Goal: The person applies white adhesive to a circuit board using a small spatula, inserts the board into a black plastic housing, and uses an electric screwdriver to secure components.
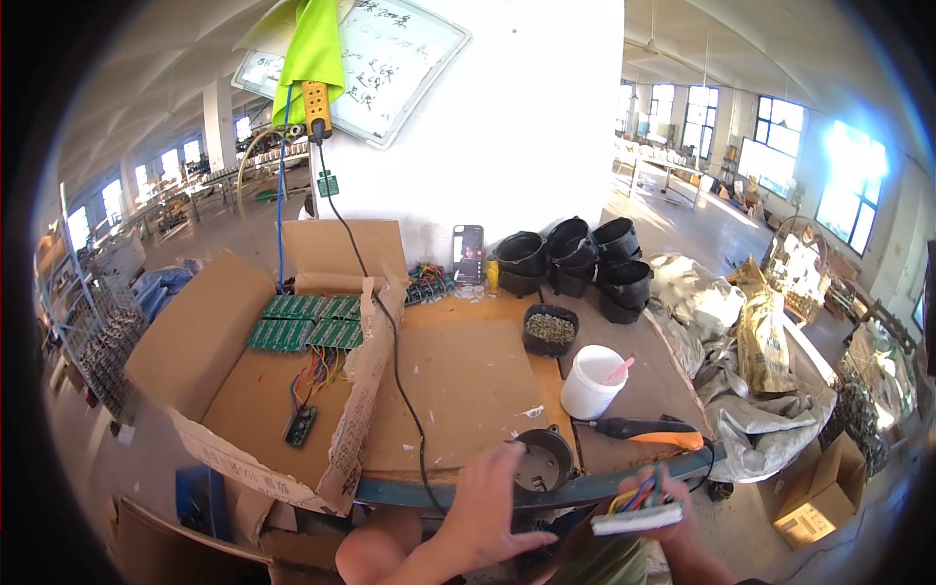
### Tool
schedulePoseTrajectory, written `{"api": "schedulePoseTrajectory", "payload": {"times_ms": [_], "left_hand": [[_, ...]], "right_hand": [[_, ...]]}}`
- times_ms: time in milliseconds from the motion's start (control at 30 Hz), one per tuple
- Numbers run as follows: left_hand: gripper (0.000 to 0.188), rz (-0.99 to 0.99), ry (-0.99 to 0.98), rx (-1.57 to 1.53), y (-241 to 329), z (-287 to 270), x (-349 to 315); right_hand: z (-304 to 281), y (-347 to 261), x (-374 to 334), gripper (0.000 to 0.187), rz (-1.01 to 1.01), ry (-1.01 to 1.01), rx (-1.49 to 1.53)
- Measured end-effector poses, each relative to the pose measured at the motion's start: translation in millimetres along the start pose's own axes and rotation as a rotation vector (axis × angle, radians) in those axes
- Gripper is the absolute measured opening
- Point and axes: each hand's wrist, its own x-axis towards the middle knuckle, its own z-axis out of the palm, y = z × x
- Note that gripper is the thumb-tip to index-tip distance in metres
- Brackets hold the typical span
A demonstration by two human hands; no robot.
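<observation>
My right hand, at the lower right, is closed on a circuit board with a pale edge. Red, blue and yellow wires bunch above it. My left hand is open at the table's front edge, thumb apart from the fingers. Its fingertips are beside the rim of a round black plastic housing; whether they touch it I cannot tell. An electric screwdriver with a black and orange body lies right of the housing. Behind that stands a white tub with a pink stick inside.
A cardboard box on the left holds several green circuit boards and one wired board. Black housings are stacked at the back, behind a dish of small screws. A black cable crosses the table. A phone leans against the wall.
</observation>
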Motion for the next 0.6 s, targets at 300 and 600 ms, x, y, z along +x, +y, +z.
{"api": "schedulePoseTrajectory", "payload": {"times_ms": [300, 600], "left_hand": [[0.109, -0.214, 0.165, -0.233, -34, 57, 10], [0.103, -0.174, -0.125, -0.364, -53, 34, 39]], "right_hand": [[43, -58, 35, 0.039, -0.368, -0.035, -0.489], [61, -81, 47, 0.032, -0.349, -0.164, -0.735]]}}
